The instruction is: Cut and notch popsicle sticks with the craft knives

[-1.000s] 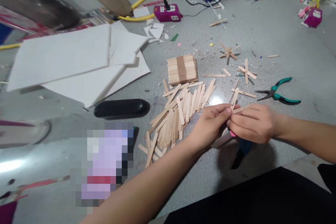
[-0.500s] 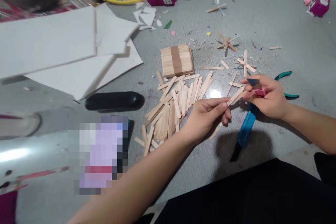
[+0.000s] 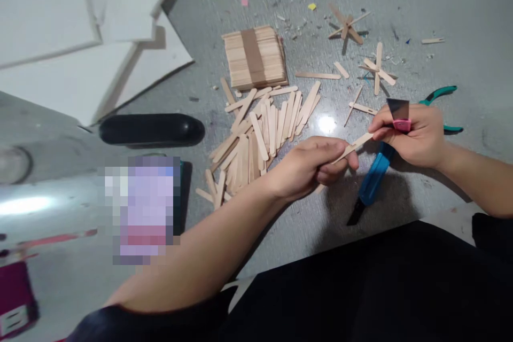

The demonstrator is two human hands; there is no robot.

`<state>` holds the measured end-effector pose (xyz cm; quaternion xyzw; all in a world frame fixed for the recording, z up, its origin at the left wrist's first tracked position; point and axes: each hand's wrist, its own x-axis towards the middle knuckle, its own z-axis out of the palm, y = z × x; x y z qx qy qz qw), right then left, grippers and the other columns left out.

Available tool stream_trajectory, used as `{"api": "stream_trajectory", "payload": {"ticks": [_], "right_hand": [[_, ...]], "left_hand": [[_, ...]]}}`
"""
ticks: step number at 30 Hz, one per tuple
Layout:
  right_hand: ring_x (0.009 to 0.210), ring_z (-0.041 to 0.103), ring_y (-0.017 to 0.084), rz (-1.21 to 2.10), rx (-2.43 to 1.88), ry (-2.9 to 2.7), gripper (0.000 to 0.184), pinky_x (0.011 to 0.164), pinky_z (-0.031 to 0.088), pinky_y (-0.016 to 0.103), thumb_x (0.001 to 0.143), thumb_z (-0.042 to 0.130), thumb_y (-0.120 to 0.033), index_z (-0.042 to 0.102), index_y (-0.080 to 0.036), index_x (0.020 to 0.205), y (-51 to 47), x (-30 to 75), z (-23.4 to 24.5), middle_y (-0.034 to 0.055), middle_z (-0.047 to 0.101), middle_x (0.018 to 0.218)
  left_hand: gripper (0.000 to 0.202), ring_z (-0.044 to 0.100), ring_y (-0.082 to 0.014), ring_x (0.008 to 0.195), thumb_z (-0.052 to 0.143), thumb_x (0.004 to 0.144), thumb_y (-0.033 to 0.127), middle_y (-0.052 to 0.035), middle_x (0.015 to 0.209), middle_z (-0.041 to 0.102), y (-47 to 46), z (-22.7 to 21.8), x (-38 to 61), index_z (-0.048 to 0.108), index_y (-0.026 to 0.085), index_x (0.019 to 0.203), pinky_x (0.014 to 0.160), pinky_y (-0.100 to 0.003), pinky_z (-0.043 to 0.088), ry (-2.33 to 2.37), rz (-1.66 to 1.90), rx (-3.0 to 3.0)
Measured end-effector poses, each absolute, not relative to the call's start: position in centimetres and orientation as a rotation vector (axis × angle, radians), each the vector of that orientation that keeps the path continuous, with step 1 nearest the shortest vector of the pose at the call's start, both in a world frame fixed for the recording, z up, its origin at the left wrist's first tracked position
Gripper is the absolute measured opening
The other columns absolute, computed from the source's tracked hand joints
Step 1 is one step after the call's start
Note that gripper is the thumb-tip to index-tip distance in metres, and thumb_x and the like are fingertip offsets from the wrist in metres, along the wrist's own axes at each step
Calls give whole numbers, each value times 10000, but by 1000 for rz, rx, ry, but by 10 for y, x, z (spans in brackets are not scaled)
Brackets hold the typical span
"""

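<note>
My left hand [image 3: 316, 165] is closed, pinching a wooden craft stick [image 3: 363, 140] between thumb and fingers. A small notch shows in the stick near my left thumb. My right hand [image 3: 414, 131] grips the stick's other end with thumb and fingertips. Tucked in that same hand is a dark blade [image 3: 398, 109] with a pink holder [image 3: 402, 125], its blade pointing up and away from the stick. Under the right hand lies a blue box cutter [image 3: 374, 176]. Left of my hands spreads a loose pile of craft sticks [image 3: 256, 139].
A banded bundle of craft sticks [image 3: 236, 61] lies behind the pile. Two star-shaped stick assemblies [image 3: 377, 68] stand farther back. Green-handled pliers [image 3: 443, 93] are at right. White boards [image 3: 116, 0], a black case [image 3: 152, 129] and a blurred-out phone-like object [image 3: 148, 197] lie left.
My view has tilted downward, so the table things sit higher in the picture. Two stick ends showed between my hands before; now one stick spans them, gripped at both ends.
</note>
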<state>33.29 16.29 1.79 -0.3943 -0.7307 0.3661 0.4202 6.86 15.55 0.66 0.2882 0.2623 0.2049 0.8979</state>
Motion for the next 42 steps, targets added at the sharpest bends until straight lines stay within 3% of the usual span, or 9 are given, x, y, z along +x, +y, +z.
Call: {"api": "stream_trajectory", "payload": {"ticks": [4,9,16,26,29,32,34,37,42], "right_hand": [[728,759,206,893,-1029,-1818,235,708,624,374,1088,871,-455,872,-310,904,159,330,17,7,825,848],[740,774,189,829,-953,-1821,155,698,613,344,1096,846,-292,876,-301,944,159,328,16,-3,835,866],[748,773,210,820,-1017,-1852,184,720,659,380,1098,840,-376,879,-305,933,157,322,20,15,848,870],[786,766,224,834,-1185,-1775,155,760,647,406,1064,888,-438,864,-300,999,149,321,22,30,830,932],[663,649,174,874,-1164,-1736,339,672,545,373,1046,921,-580,823,-286,1182,146,324,25,-5,755,867],[735,630,203,807,-1007,-1947,487,718,507,403,1160,675,-737,795,-266,1178,144,329,30,30,712,867],[764,631,218,784,-927,-2056,466,717,486,408,1230,561,-647,777,-256,1096,143,331,32,53,700,873],[716,592,204,803,-918,-2088,327,669,437,393,1224,623,-480,739,-256,1016,141,330,31,27,643,820],[710,585,185,799,-913,-2168,302,638,417,376,1201,693,-466,687,-247,993,139,327,30,7,625,812]], "left_hand": [[382,243,-60,472,806,1014,445,84,577,314,157,6,70,812,113,826,459,-204,229,456,332,481],[335,233,-80,445,725,1016,380,84,545,286,161,7,72,759,140,786,429,-204,263,432,321,487],[455,198,-78,439,751,1009,472,98,537,256,153,6,76,522,241,691,423,-211,211,447,389,473],[567,206,-66,470,698,1026,548,87,546,259,131,5,81,395,265,639,484,-260,181,555,578,639],[572,211,-69,481,673,1052,554,85,547,279,120,1,87,380,268,653,487,-262,201,663,799,689],[627,192,-68,454,660,1073,614,102,517,215,112,-5,93,358,271,643,478,-257,186,681,1035,757],[637,176,-70,443,641,1096,633,108,519,194,109,-8,95,351,272,658,483,-259,184,683,1140,775],[634,183,-80,450,618,1132,601,99,536,194,106,-9,96,333,267,673,500,-279,201,697,1230,788],[669,252,-97,477,594,1140,636,68,549,248,103,-11,94,306,266,664,516,-318,227,755,1262,874]]}}
